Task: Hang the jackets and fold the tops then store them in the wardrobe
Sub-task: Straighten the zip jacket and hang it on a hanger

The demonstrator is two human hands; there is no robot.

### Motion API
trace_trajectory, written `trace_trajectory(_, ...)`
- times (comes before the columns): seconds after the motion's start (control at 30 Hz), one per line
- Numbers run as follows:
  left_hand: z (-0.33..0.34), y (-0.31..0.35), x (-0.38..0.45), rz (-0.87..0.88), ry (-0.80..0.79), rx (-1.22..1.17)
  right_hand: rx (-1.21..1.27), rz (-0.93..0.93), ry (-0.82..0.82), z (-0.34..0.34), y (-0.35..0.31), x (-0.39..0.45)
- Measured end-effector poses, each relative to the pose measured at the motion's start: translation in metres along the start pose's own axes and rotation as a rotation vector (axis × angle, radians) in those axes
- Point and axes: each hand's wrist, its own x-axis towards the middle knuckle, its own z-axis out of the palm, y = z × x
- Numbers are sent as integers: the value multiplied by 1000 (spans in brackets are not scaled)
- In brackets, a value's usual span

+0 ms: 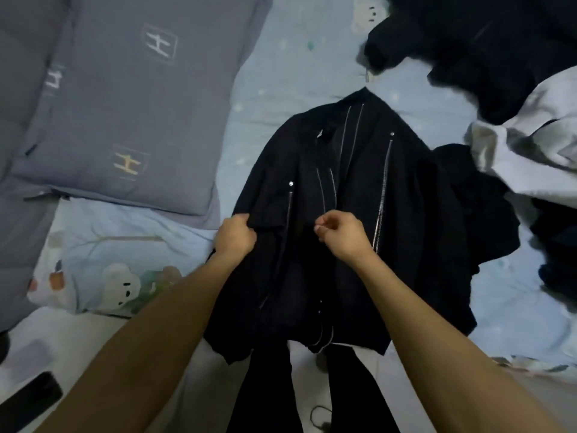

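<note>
A black jacket [359, 189] with silver zips lies front up on the pale blue bed sheet [281, 67], its hem hanging over the bed's near edge. A hanger hook [369, 77] shows just beyond its collar. My left hand [234, 236] grips the jacket's left front panel near a zip. My right hand [342, 234] pinches the fabric at the middle front, fingers curled. More dark clothes [468, 42] lie heaped at the far right, with a white garment [530, 145] beside them.
A grey-blue pillow [125, 104] lies on the left of the bed, over a grey duvet [18, 120]. A dark phone [28, 398] rests at the lower left. A black cable [318, 417] lies on the floor by my dark trouser legs.
</note>
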Motion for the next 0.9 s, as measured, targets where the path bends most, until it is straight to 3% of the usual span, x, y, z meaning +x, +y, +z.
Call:
trace_trajectory(0.2,-94,-4,78,62,443,-150,5,27,39,14,-24,41)
trace_trajectory(0.27,-114,-2,93,46,385,-47,0,30,59,12,-32,52)
trace_trajectory(0.33,-117,-2,102,-50,127,100,-5,45,46,11,-37,60)
trace_trajectory(0.4,-121,7,113,-51,-46,75,-31,54,21,11,-43,78)
trace_trajectory(0.5,-113,29,135,131,-18,29,-69,43,36,7,-51,113)
trace_trajectory(0.6,-80,40,173,240,-15,296,-153,27,50,8,-54,167)
trace_trajectory(0.67,-60,44,194,214,36,422,-209,30,36,13,-53,202)
trace_trajectory(0.77,-39,44,219,131,95,365,-275,73,-23,25,-44,242)
trace_trajectory(0.9,-23,46,235,219,118,337,-384,98,-120,39,-28,269)
